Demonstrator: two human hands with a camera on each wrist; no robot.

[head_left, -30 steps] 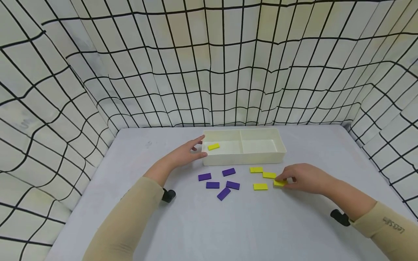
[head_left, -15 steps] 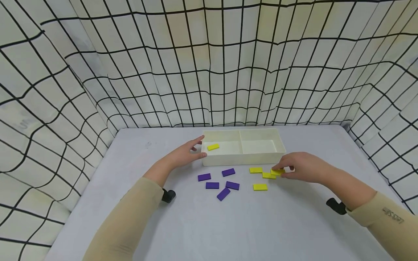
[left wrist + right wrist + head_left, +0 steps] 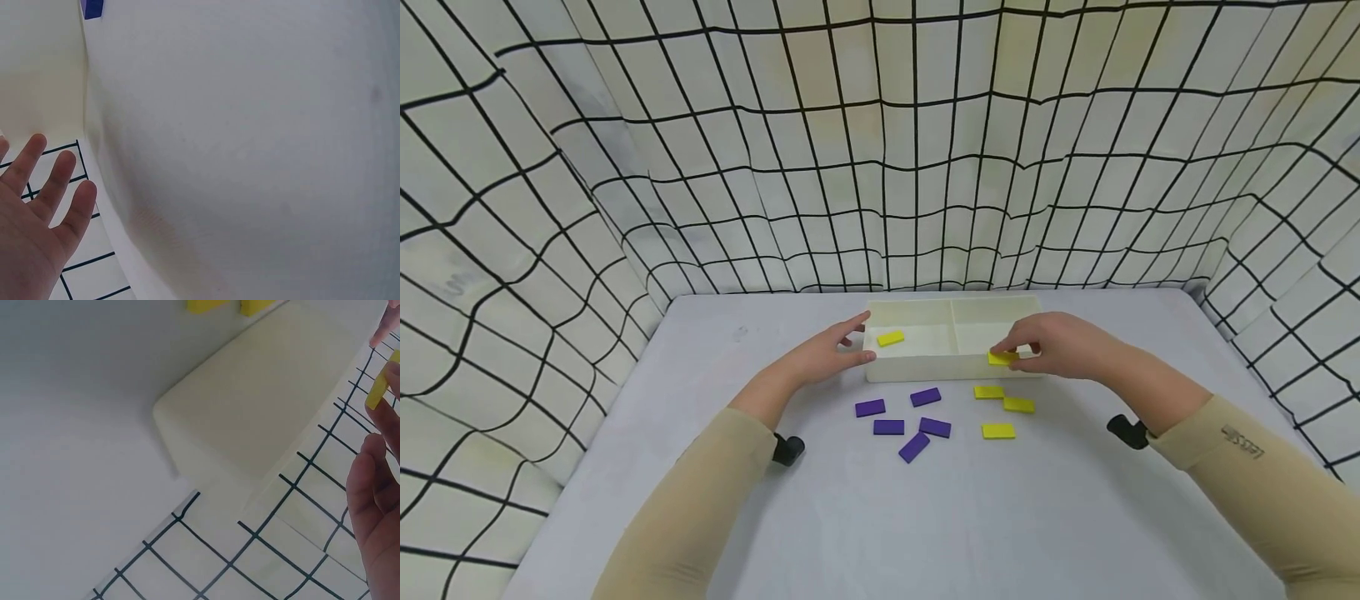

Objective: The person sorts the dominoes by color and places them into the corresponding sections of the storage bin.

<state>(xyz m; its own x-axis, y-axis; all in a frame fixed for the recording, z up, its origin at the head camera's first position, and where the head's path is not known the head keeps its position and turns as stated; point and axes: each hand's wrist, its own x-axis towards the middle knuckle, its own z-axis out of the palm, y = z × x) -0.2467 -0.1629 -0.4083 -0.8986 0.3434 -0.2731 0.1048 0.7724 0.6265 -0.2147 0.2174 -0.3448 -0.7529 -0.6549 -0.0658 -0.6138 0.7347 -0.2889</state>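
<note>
In the head view, a white two-compartment box (image 3: 917, 368) stands at the back of the table. My left hand (image 3: 820, 354) is at its left end, thumb at the front corner and forefinger at the back corner; the left wrist view shows its fingers (image 3: 57, 181) spread. My right hand (image 3: 1063, 343) pinches a small yellow rectangular block (image 3: 999, 359) above the front wall of the right compartment. One yellow block (image 3: 891, 338) lies in the left compartment. Three more yellow blocks (image 3: 997, 431) lie on the table before the box, right of several purple blocks (image 3: 889, 427).
A white cloth covers the table (image 3: 925, 517). White walls with a black grid (image 3: 913, 133) rise behind it and on both sides. Each wrist carries a small black camera (image 3: 1127, 432).
The right hand has lifted a yellow block off the table and carried it up and left to the box's front wall. My left hand has stayed at the box.
</note>
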